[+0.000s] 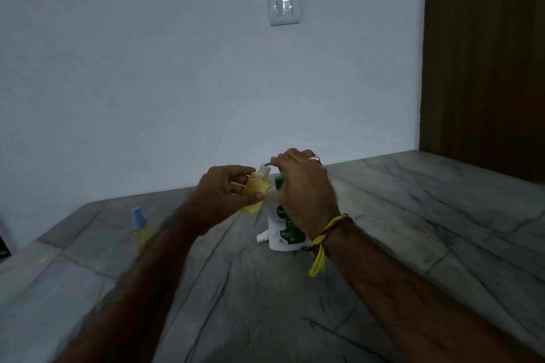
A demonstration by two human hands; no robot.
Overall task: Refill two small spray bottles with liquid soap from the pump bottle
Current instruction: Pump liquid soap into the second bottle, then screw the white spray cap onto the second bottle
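My left hand (227,188) holds a small clear spray bottle (256,191) with its cap off, nearly full of yellow liquid. Its open neck sits right under the green spout of the white pump bottle (280,230), which stands on the marble counter. My right hand (303,183) rests on top of the pump head, fingers curled over it. A second small bottle (142,231) with a light blue spray cap stands at the left, partly hidden by my left forearm. A white spray cap (262,237) lies on the counter at the pump bottle's left base.
The grey veined marble counter (413,215) runs back to a white wall with a switch plate (283,8). A dark wooden door or panel (483,62) stands at the right. A yellow thread band is on my right wrist.
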